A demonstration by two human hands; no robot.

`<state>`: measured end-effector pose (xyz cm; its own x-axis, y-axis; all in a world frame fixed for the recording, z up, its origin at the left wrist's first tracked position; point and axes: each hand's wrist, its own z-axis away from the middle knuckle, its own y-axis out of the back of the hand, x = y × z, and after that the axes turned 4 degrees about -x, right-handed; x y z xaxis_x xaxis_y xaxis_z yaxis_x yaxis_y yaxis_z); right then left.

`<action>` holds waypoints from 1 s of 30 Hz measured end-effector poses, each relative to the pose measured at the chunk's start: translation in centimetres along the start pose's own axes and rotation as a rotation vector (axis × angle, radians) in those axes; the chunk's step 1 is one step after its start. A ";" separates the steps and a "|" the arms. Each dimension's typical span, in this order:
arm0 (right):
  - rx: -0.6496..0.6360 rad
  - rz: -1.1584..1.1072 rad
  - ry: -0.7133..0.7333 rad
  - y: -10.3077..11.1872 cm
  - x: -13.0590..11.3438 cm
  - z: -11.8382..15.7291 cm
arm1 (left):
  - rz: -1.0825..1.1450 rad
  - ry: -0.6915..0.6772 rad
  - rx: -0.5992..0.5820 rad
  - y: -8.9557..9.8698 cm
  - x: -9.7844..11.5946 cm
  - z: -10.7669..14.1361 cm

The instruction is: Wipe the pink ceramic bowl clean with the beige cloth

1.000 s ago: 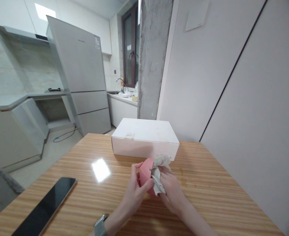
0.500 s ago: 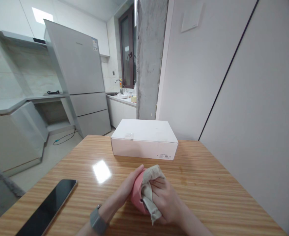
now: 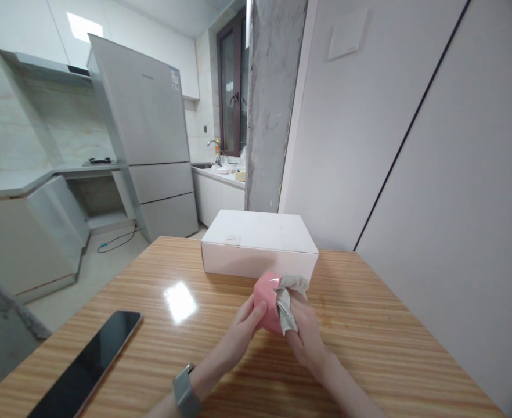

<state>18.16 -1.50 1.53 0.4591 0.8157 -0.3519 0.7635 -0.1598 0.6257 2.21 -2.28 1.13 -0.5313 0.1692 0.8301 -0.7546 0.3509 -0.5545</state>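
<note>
A glossy pink bowl (image 3: 264, 295) is tilted on its side above the table, its opening facing right. My left hand (image 3: 242, 332) grips it from the left, thumb along the near side and the other fingers hidden behind. My right hand (image 3: 307, 330) is closed on a light grey cloth (image 3: 285, 307) and pushes part of it into the bowl's opening. Folds of the cloth hang over the rim, and the fingertips inside are hidden.
A white box (image 3: 260, 231) stands just behind the bowl on the wood-grain table (image 3: 173, 360). To the left lies a black phone (image 3: 88, 363). Beyond the table are a fridge (image 3: 147, 116), a sink counter and a concrete pillar (image 3: 273, 104).
Both hands have moved away from me and slightly right with the bowl and cloth, closer to the white box. The bowl has turned, and my left thumb now shows on its near side.
</note>
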 end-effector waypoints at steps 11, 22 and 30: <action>-0.177 0.219 0.352 -1.8 -2.4 0.2 | 0.047 0.230 -0.008 1.2 1.6 -0.5; -0.188 0.219 0.248 -1.1 -0.8 0.6 | -0.348 0.005 0.063 1.4 1.8 -0.7; 0.017 0.231 0.112 -0.2 -0.3 0.5 | 0.137 0.069 -0.097 0.3 0.2 -0.4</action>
<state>18.07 -1.96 1.15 0.5700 0.8126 -0.1212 0.6522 -0.3578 0.6683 2.06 -1.77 1.20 -0.5965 0.2837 0.7508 -0.6341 0.4069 -0.6575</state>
